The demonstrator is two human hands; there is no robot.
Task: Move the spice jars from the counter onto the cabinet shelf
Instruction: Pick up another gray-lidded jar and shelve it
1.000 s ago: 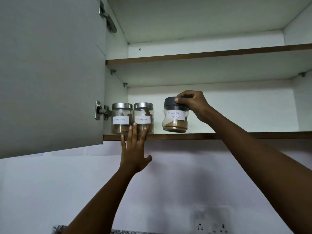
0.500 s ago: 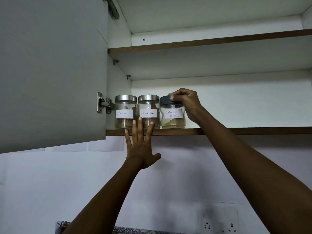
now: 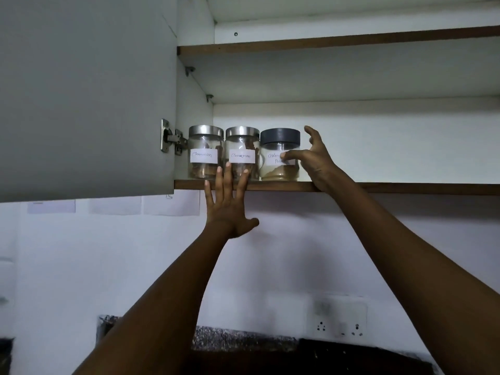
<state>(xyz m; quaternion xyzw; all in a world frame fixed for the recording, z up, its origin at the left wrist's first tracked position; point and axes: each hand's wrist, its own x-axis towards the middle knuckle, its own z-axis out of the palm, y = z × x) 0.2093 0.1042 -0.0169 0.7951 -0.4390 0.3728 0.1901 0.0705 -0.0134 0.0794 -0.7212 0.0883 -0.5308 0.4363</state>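
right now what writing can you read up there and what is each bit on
"Cinnamon": handwritten white label on the left jar, which has a steel lid.
"Cinnamon": the same kind of label on the middle jar.
"Corian" over "Po": label on the dark-lidded jar; the rest is hidden behind the right hand.
Paper sheets on the wall below the cabinet door: too faint to read.

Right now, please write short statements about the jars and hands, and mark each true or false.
Two silver-lid jars and a dark-lid jar stand on the lower shelf. True.
The dark-lid jar stands left of the others. False: it is at the right end.
The right hand holds that jar by its lid. False: its fingers are spread beside the jar, off the lid.
The left hand has straight fingers across the shelf edge. True.
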